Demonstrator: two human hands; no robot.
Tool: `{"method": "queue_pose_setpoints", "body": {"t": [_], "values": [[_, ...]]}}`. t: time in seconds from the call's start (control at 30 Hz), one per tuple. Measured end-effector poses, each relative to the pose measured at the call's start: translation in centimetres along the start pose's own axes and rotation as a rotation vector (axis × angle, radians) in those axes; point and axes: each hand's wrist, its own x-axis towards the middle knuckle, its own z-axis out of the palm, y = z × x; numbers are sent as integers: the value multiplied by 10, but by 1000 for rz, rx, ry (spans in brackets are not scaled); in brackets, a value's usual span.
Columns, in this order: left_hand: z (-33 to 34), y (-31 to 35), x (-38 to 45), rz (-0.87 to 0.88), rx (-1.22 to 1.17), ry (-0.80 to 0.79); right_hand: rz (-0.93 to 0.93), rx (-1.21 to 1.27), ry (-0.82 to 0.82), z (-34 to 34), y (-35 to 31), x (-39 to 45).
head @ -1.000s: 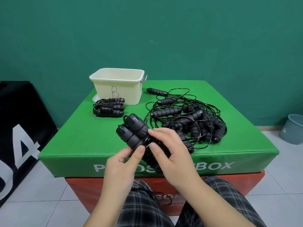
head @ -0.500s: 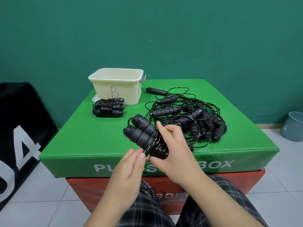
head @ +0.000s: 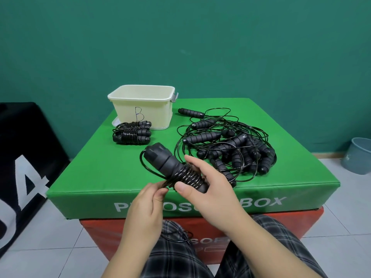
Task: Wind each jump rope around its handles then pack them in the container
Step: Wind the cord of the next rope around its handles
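the wound handles (head: 176,173) are gripped in the right hand (head: 208,183) above the tabletop (head: 96,169) front edge; the rope tail (head: 166,182) is pinched by the left hand (head: 148,199). if tension is lost, the coils may loosen. slack hanging at the knees may snag.

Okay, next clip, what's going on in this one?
A seated person is winding a jump rope around its paired handles. The right hand grips the handles over the coils, while the left hand pinches the loose cord beside them. Wound ropes lie on the green box in front of the cream container marked B, and a tangled pile waits to the right. Nothing shows inside the container from this angle.
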Motion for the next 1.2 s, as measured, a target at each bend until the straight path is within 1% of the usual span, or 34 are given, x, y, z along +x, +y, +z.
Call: {"method": "queue_pose_setpoints", "body": {"t": [0.07, 0.13, 0.17, 0.23, 0.33, 0.4, 0.53, 0.63, 0.7, 0.77, 0.83, 0.97, 1.07, 1.2], "values": [[-1, -3, 1, -88, -171, -43, 4, 73, -33, 2, 2, 1], [-1, -10, 2, -157, -367, -127, 3, 133, -53, 4, 6, 1], [-1, -14, 3, -167, -405, -169, 7, 151, -67, 4, 8, 2], [-4, -15, 5, -151, -401, -188, 10, 173, -89, 5, 11, 3], [-8, -8, 7, -171, -395, -83, -1, 135, -85, 7, 12, 5], [-11, 1, 7, -193, -380, -35, -68, 48, -35, 8, 9, 5], [-14, 9, 6, -167, -293, 43, -266, -131, 91, 9, 11, 5], [-15, 7, 6, -174, -286, 53, -312, -172, 106, 11, 13, 4], [-16, 7, 6, -141, -254, 13, -278, -221, 64, 10, 11, 4], [-15, 7, 5, -99, -240, -40, -206, -303, 9, 7, 10, 5], [-15, 8, 3, -61, -219, -71, -170, -376, -14, 4, 12, 7], [-14, 8, 3, -32, -224, -90, -131, -427, -1, 3, 14, 4], [-13, 8, 2, -29, -225, -137, -112, -499, 2, 3, 14, 3], [-14, 8, 0, -23, -269, -172, -78, -433, 29, 3, 11, 3]]}}
